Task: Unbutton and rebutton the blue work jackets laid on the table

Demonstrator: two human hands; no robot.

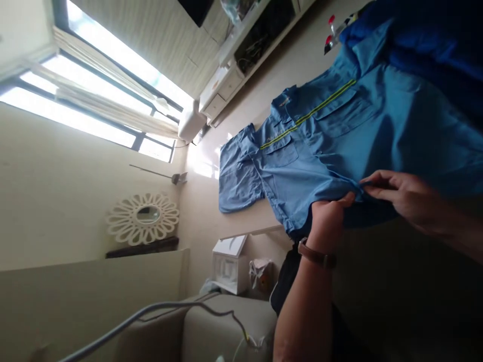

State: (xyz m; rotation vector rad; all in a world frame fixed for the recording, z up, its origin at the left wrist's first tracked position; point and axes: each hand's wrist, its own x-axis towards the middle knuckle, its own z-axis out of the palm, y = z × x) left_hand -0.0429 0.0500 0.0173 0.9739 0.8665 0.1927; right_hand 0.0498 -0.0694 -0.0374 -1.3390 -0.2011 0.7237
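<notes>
A blue work shirt (339, 130) with a yellow-green chest stripe and two chest pockets lies spread on a pale table (245, 216). My left hand (329, 213), with a brown watch strap on the wrist, pinches a fold of the shirt's near edge. Just to its right, my right hand (402, 198) grips the same edge with fingers closed on the fabric. The two hands nearly touch.
More dark blue cloth (433, 40) is piled at the top right, beside small red-capped bottles (331, 30). A white house-shaped box (230, 264) stands below the table edge. A sofa (226, 327) and a grey cable (151, 309) lie at the bottom, and a window (94, 85) is at the left.
</notes>
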